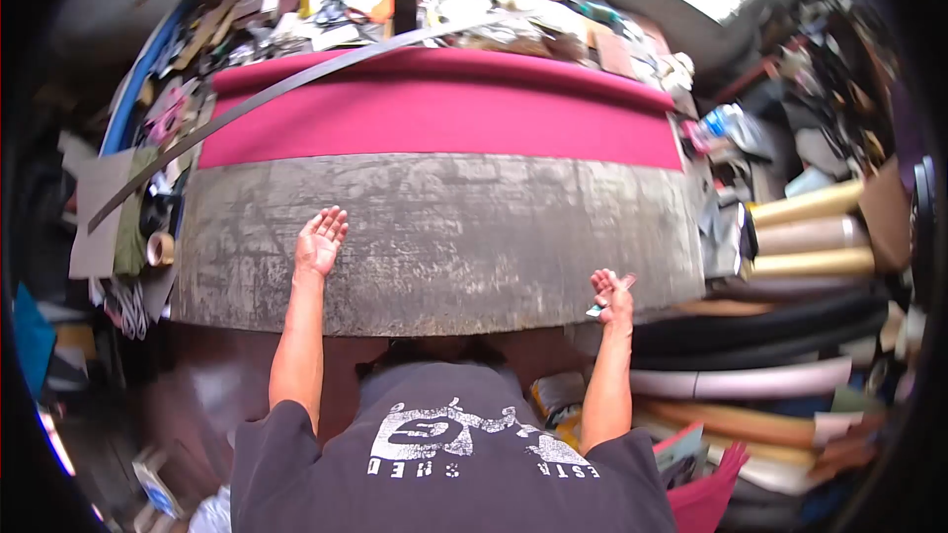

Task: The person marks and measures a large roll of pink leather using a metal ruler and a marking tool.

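My left hand point(321, 240) is over the left part of the worn grey work board point(444, 227), palm turned up, fingers stretched out and nothing in it. Near the board's front right edge is my right hand point(613, 294), partly curled. A small pale, greenish-white piece point(593, 311) shows at its lower side, too small to name. Beyond both hands, a sheet of pink material point(434, 118) lies across the board, its far side rolled up. A long grey metal strip point(267, 96), like a straightedge, slants over the sheet's left part.
Cluttered tools and scraps point(336, 15) line the far side. At left are a tape roll point(160, 248) and a cardboard sheet point(99, 207). Rolls of material, including a black roll point(760, 331) and a pale pink roll point(741, 380), are stacked at right.
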`<state>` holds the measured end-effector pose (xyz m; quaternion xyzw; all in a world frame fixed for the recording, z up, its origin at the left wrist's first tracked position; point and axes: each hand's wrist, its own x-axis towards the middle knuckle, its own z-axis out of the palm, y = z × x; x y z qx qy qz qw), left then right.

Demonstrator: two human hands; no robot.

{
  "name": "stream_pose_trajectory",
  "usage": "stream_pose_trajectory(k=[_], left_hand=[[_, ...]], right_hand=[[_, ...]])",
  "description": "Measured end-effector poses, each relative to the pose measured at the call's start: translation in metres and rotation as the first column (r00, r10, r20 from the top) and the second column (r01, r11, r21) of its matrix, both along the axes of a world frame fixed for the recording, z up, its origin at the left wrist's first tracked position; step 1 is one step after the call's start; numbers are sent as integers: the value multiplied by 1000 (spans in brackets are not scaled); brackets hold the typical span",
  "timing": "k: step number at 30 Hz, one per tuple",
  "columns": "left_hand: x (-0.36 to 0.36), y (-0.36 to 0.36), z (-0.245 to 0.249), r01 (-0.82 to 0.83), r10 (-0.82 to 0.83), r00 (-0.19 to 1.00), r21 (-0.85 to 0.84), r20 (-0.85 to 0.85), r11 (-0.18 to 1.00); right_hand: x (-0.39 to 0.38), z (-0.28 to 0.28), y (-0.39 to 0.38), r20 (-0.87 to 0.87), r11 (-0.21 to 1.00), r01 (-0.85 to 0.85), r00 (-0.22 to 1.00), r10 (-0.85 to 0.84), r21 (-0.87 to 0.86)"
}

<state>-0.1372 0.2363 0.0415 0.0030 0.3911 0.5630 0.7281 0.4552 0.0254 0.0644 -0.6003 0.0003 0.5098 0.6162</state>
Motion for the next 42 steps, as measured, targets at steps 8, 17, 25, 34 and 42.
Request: stream_pose_trajectory(k=[8, 17, 25, 34, 42], left_hand=[[-15, 61, 0, -322, 322, 947, 12, 7, 947], [-42, 173, -36, -510, 510, 860, -78, -25, 857], [-42, 230, -38, -491, 467, 867, -142, -174, 859], [-37, 221, -38, -268, 55, 738, -217, -672, 939], [-53, 111, -40, -299, 22, 733, -293, -680, 908]], right_hand=[[141, -47, 216, -107, 1000, 2, 994, -3, -6], [232, -123, 346, -368, 931, 291, 859, -355, -219], [174, -53, 363, 137, 967, 91, 989, -60, -237], [187, -104, 342, 478, 931, 155, 878, 24, -330], [160, -89, 235, 543, 844, 114, 808, 229, -525]])
